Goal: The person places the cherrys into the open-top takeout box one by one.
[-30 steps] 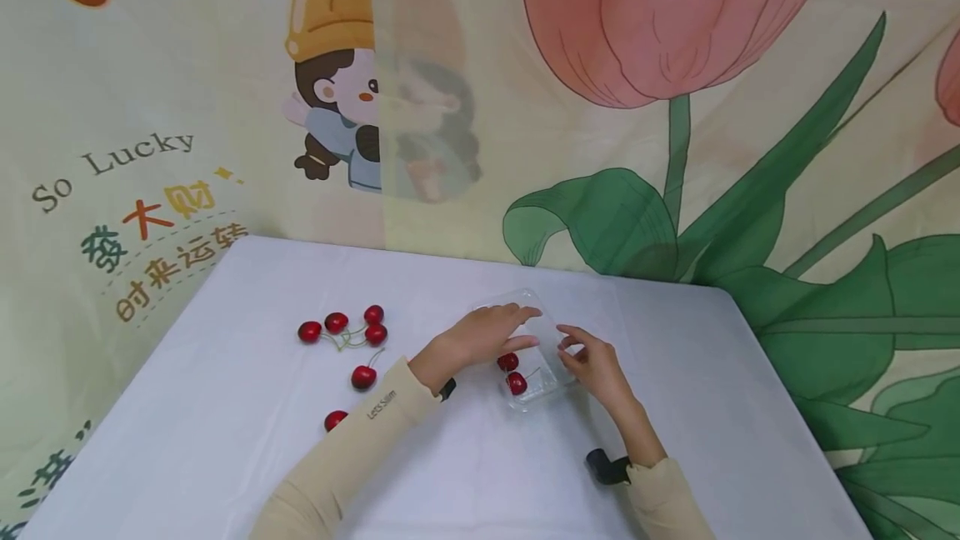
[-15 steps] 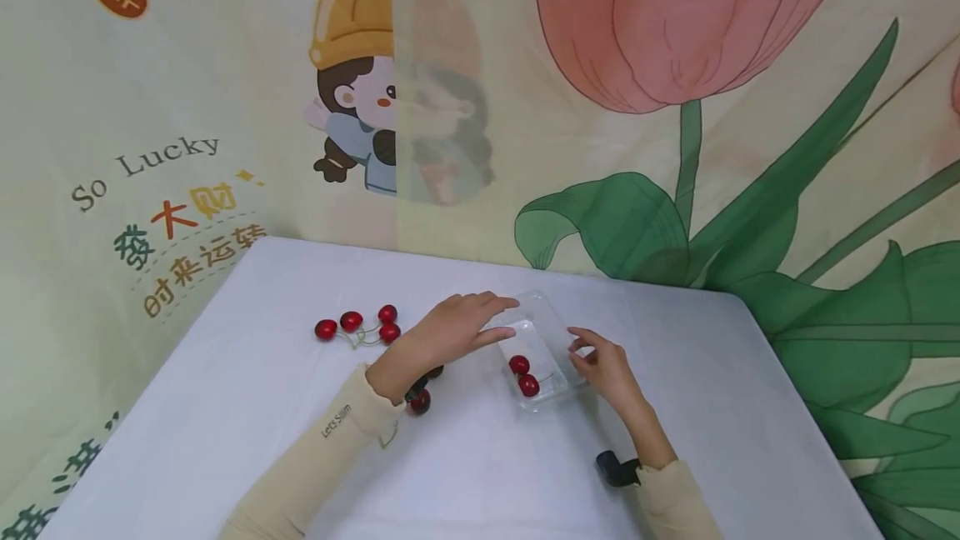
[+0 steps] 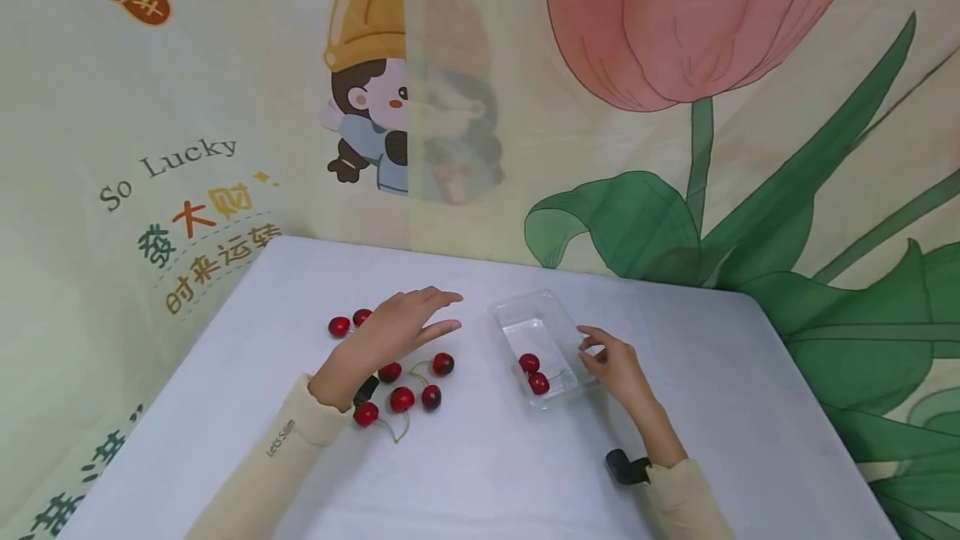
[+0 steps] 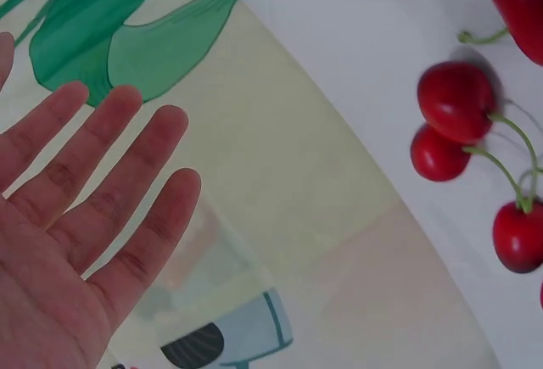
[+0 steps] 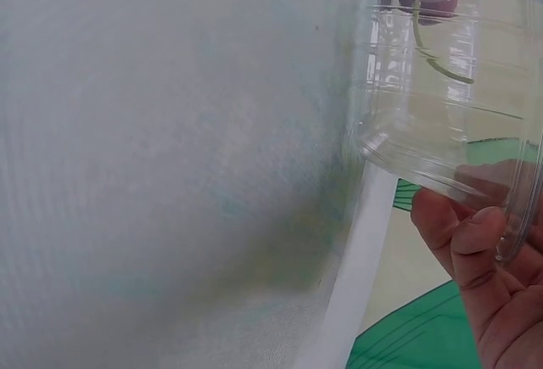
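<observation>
A clear plastic box (image 3: 558,315) stands on the white table with two red cherries (image 3: 538,383) in its near left part. My right hand (image 3: 613,363) pinches the box's right rim between thumb and fingers; in the right wrist view these fingertips (image 5: 479,232) close on the clear edge. To the left, my left hand (image 3: 384,333) hovers over loose cherries (image 3: 402,399) with its fingers extended and holds nothing. The left wrist view shows its palm (image 4: 42,293) bare and its fingers spread apart. My left hand and wrist hide some of the cherries.
Other stemmed cherries (image 3: 339,327) lie on the table (image 3: 495,473) beyond my left wrist. A printed cloth backdrop (image 3: 480,223) hangs along the table's far edge. Each wrist carries a black camera (image 3: 621,467).
My left hand has moved left from above the box to over the loose cherries, uncovering the two inside. My right hand stays at the box rim. The head view has shifted slightly.
</observation>
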Demonstrator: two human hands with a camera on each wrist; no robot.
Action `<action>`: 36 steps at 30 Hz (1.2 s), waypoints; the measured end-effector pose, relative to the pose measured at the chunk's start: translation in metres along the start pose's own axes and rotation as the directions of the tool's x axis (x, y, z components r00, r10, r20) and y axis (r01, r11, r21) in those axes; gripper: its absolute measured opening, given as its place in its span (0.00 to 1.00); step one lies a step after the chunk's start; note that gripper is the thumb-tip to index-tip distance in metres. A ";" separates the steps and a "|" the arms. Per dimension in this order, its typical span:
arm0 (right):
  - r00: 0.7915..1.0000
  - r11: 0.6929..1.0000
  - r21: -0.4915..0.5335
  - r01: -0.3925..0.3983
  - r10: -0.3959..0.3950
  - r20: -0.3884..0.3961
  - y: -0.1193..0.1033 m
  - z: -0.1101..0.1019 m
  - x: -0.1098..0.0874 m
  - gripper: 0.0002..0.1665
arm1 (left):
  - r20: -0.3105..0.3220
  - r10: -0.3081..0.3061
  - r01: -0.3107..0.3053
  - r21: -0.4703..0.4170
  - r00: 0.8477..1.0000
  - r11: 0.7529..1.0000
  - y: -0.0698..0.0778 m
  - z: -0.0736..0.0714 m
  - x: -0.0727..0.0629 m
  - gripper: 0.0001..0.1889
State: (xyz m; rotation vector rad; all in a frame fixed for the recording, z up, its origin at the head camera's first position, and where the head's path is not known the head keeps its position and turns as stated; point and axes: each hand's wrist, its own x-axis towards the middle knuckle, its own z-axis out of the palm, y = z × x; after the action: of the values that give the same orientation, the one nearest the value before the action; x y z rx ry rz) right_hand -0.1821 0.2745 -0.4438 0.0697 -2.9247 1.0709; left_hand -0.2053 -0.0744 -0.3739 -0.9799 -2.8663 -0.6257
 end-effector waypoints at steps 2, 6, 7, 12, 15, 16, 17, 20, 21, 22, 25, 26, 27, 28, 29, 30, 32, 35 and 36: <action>1.000 1.000 -0.003 0.001 -0.001 -0.005 0.000 -0.001 -0.001 0.26 | 0.001 -0.014 0.014 -0.005 1.000 1.000 -0.003 -0.002 -0.003 0.27; 1.000 1.000 -0.007 -0.006 0.006 -0.007 0.001 -0.002 -0.002 0.25 | -0.002 -0.035 0.035 -0.008 0.999 0.999 -0.010 -0.003 -0.009 0.26; 1.000 1.000 -0.004 -0.009 0.009 -0.008 0.001 -0.002 -0.002 0.25 | -0.003 -0.039 0.039 -0.007 0.999 0.999 -0.013 -0.003 -0.011 0.26; 1.000 1.000 0.005 -0.013 0.013 -0.002 0.001 -0.002 -0.002 0.25 | 0.031 -0.070 0.070 -0.001 0.997 0.998 -0.024 0.001 -0.025 0.25; 1.000 1.000 0.004 -0.014 0.014 0.004 0.002 -0.001 -0.002 0.26 | 0.062 -0.090 0.090 0.014 0.994 0.996 -0.032 0.005 -0.033 0.24; 1.000 1.000 0.005 -0.015 0.015 0.004 0.002 -0.001 -0.002 0.26 | 0.072 -0.102 0.101 0.016 0.992 0.995 -0.035 0.007 -0.036 0.23; 1.000 1.000 0.003 -0.015 0.015 0.004 0.002 -0.001 -0.002 0.26 | 0.081 -0.111 0.111 0.014 0.991 0.994 -0.037 0.009 -0.038 0.23; 1.000 1.000 0.002 -0.012 0.012 0.002 0.002 0.000 -0.002 0.26 | 0.116 -0.153 0.155 -0.006 0.981 0.988 -0.043 0.013 -0.046 0.23; 1.000 1.000 0.003 -0.010 0.010 0.002 0.002 0.000 -0.002 0.26 | 0.135 -0.167 0.170 -0.009 0.977 0.985 -0.046 0.015 -0.048 0.24; 1.000 1.000 0.002 -0.008 0.008 0.002 0.002 0.000 -0.002 0.26 | 0.154 -0.181 0.186 -0.018 0.971 0.982 -0.048 0.016 -0.050 0.24; 1.000 1.000 0.000 -0.006 0.006 0.004 0.002 0.000 -0.002 0.26 | 0.203 -0.197 0.207 -0.029 0.959 0.978 -0.054 0.021 -0.053 0.23; 1.000 1.000 0.000 -0.007 0.007 0.002 0.002 0.000 -0.002 0.26 | 0.213 -0.199 0.211 -0.031 0.956 0.977 -0.056 0.024 -0.053 0.22; 1.000 1.000 -0.001 -0.007 0.007 0.000 0.002 0.000 -0.002 0.26 | 0.220 -0.197 0.209 -0.033 0.955 0.977 -0.058 0.026 -0.053 0.21; 1.000 1.000 -0.003 -0.003 0.003 -0.002 0.002 0.000 -0.002 0.26 | 0.224 -0.192 0.206 -0.039 0.955 0.978 -0.060 0.028 -0.052 0.19; 1.000 1.000 -0.002 -0.004 0.004 -0.004 0.002 0.000 -0.002 0.26 | 0.226 -0.184 0.198 -0.042 0.957 0.979 -0.061 0.030 -0.052 0.18; 1.000 1.000 -0.002 -0.005 0.005 -0.007 0.002 0.000 -0.002 0.26 | 0.227 -0.175 0.190 -0.046 0.958 0.981 -0.063 0.031 -0.052 0.17; 1.000 1.000 0.003 -0.002 0.002 -0.007 0.001 0.000 -0.003 0.26 | 0.227 -0.162 0.178 -0.051 0.960 0.983 -0.065 0.033 -0.052 0.15; 1.000 1.000 0.007 0.006 -0.006 -0.001 0.000 0.000 -0.003 0.26 | 0.227 -0.148 0.165 -0.057 0.963 0.985 -0.067 0.033 -0.052 0.15; 1.000 1.000 0.007 0.010 -0.010 0.000 0.000 0.000 -0.003 0.26 | 0.227 -0.146 0.163 -0.059 0.963 0.985 -0.067 0.033 -0.053 0.15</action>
State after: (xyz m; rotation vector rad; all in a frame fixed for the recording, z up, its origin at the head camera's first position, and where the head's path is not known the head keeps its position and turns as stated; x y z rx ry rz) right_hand -0.1795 0.2741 -0.4438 0.0848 -2.9170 1.0803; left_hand -0.2005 -0.1402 -0.4371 -0.8934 -3.1628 -0.6843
